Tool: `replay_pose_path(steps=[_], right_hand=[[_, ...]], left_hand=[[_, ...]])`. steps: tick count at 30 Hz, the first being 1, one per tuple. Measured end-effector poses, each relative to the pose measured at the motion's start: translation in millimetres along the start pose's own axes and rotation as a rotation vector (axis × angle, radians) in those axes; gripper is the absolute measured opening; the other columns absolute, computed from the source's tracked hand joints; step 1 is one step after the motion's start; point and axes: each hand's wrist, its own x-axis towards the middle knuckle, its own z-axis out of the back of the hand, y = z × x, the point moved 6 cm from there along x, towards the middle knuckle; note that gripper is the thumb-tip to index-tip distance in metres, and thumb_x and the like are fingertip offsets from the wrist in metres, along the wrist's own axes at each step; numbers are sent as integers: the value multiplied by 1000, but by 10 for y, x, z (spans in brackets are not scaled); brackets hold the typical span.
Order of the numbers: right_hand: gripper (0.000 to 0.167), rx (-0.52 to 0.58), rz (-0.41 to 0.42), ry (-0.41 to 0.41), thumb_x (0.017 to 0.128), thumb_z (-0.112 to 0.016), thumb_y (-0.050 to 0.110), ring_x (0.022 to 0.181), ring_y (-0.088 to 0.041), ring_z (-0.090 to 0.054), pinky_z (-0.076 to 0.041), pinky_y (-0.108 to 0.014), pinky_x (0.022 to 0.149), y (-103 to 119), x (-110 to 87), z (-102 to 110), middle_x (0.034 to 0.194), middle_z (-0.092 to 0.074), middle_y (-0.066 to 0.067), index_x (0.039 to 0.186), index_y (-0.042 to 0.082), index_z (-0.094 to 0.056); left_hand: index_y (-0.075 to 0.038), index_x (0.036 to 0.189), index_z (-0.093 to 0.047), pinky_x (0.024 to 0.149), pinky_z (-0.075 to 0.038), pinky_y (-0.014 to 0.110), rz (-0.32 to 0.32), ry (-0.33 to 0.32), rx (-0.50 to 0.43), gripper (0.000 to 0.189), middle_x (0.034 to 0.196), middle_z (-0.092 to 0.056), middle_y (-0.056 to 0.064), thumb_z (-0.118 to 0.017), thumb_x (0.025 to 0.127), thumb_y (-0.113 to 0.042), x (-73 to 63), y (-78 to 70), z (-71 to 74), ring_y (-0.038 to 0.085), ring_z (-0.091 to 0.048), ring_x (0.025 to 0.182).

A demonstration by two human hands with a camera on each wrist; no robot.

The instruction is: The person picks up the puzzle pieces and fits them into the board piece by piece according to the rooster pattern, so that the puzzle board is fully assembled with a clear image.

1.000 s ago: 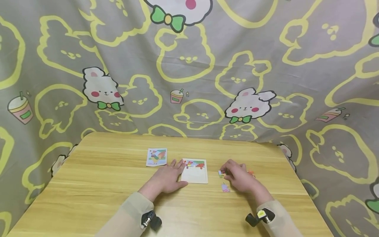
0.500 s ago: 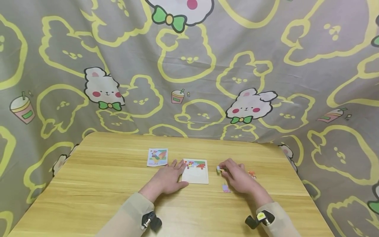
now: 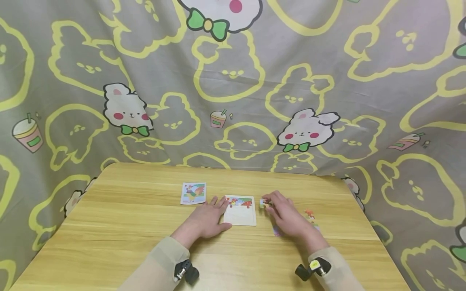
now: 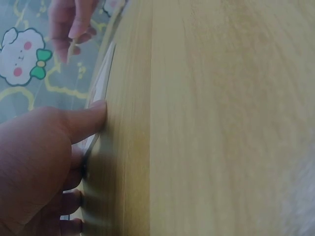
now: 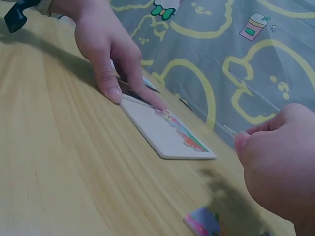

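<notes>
A square white puzzle tray (image 3: 239, 217) lies on the table, with a strip of picture pieces along its far side. My left hand (image 3: 204, 219) rests at the tray's left side, fingers extended; in the right wrist view its thumb and index finger touch the tray (image 5: 152, 130). Just right of the tray, my right hand (image 3: 289, 214) pinches a small colourful puzzle piece (image 3: 262, 203) above the table. That piece is mostly hidden by the fingers. Under the right hand lies a purple puzzle piece (image 3: 276, 232), partly covered; in the right wrist view the purple piece (image 5: 203, 221) lies near the bottom edge.
A picture card of a rooster (image 3: 193, 193) lies left of the tray, beyond the left hand. Behind the right hand are more loose pieces, one of them orange (image 3: 309, 214). A patterned curtain (image 3: 240, 109) hangs behind the wooden table (image 3: 127, 226).
My right hand has lifted the puzzle piece and carried it left towards the tray. More of the loose pieces behind it now show. The left hand and tray stay in place.
</notes>
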Motion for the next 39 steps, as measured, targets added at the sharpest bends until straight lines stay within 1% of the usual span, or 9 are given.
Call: replay_pose_path(steps=[4,7,13,17,19,22,28,33,39], right_hand=[[34,12,-14,12,107,-64,13,101,-10,-56,-38,-43,97,35,33,-11,128,-58,3,140,11,-60],[34,23,-22,20,107,-64,14,100,-11,-56,-38,-43,97,70,52,-18,127,-58,4,140,12,-61],[33,30,-16,21,105,-66,14,106,-14,-59,-38,-46,101,142,96,-48,127,-59,2,138,11,-62],[32,26,-1,19,105,-66,13,102,-13,-59,-39,-46,99,195,123,-87,127,-61,1,137,9,-63],[31,24,22,16,105,-65,11,101,-14,-60,-39,-46,98,224,139,-113,126,-61,-1,136,7,-62],[31,16,48,0,105,-66,9,104,-15,-62,-39,-45,97,265,169,-144,126,-61,-3,135,6,-62],[30,34,37,5,106,-64,9,108,-17,-61,-39,-46,99,320,228,-196,130,-60,-5,135,5,-61],[28,32,47,11,105,-65,8,113,-20,-62,-39,-49,103,367,254,-248,129,-58,-5,132,4,-61],[28,49,58,8,104,-66,8,116,-22,-60,-37,-50,101,416,273,-325,127,-58,-4,131,3,-62]], left_hand=[[-8,165,-37,121,-33,56,0,0,0,83,172,-30,7,-57,104,-60,3,3,-3,38,-29,156],[-8,165,-37,121,-33,56,-2,-5,-1,83,172,-30,7,-57,104,-60,10,4,0,38,-29,156],[-7,164,-39,120,-34,57,-2,-15,-11,83,171,-32,8,-59,103,-59,14,-2,10,38,-30,155],[-8,165,-38,121,-33,57,3,-9,-22,82,171,-31,8,-59,103,-59,6,-2,2,38,-30,156],[-8,165,-38,121,-33,57,6,-5,-21,82,172,-30,7,-58,104,-60,7,3,-8,37,-29,156],[-8,165,-38,121,-33,57,8,-10,-10,83,171,-31,7,-57,104,-60,28,14,-22,38,-30,156],[-9,165,-38,121,-32,57,15,-18,6,84,172,-30,7,-56,103,-62,56,31,-26,37,-29,156],[-9,165,-38,121,-32,57,13,-14,-1,84,172,-30,7,-56,103,-62,41,28,-16,37,-29,156],[-8,164,-39,121,-32,58,9,-14,-21,83,171,-31,8,-58,103,-60,-3,11,1,38,-30,155]])
